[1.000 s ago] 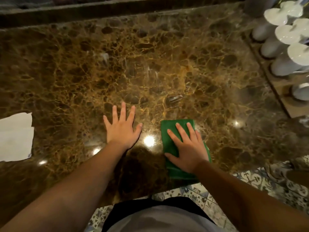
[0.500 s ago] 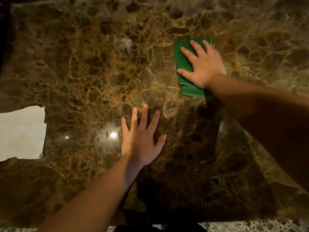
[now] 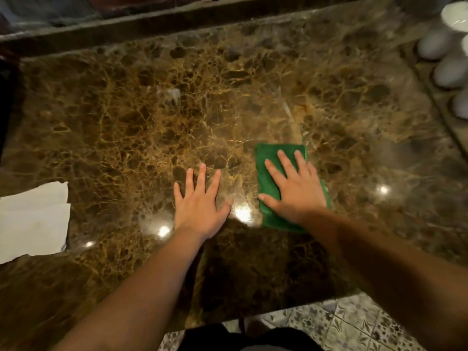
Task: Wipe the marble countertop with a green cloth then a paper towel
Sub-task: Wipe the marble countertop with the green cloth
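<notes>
Flat, straight-fingered, right hand (image 3: pixel 295 191) presses green cloth (image 3: pixel 272 171) on the marble countertop (image 3: pixel 126 117); left hand (image 3: pixel 198 203) rests flat beside the cloth; paper towel (image 3: pixel 33 219) far left of cloth, apparently unused

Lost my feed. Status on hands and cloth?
Right hand flat on green cloth, pressing it to countertop. Left hand flat on bare marble. Paper towel untouched, far left. Nothing in the way.

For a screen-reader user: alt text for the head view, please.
Right hand presses a green cloth flat on the marble countertop; left hand rests flat beside it. A paper towel lies at far left.
</notes>
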